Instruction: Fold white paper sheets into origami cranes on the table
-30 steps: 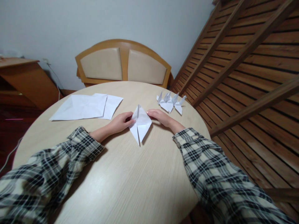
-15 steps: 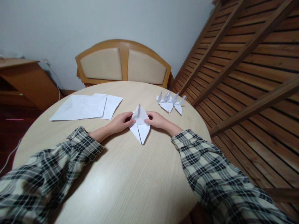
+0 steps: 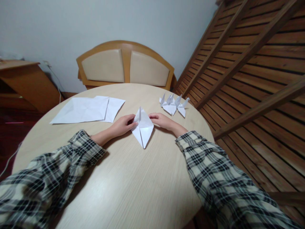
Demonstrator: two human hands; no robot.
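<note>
A white sheet folded into a narrow diamond (image 3: 145,133), with a slit down its lower half, is in front of me at the middle of the table. My left hand (image 3: 122,125) is closed on its left edge, thumb on the front face and fingers partly hidden behind. At the right edge, my right hand (image 3: 163,121) has its fingers loosely extended against or just behind the paper, the thumb off the front face. Whether those fingertips touch the paper is hard to see.
Several folded paper cranes (image 3: 169,108) stand at the table's back right. White paper sheets (image 3: 78,109) overlap at the back left of the round wooden table (image 3: 133,190). A chair (image 3: 127,63) stands behind it, and a slatted wooden partition (image 3: 250,79) rises on the right.
My right thumb has come off the front of the folded paper, and that hand has shifted slightly outward. The paper has tilted a little to the left; my left hand keeps its hold.
</note>
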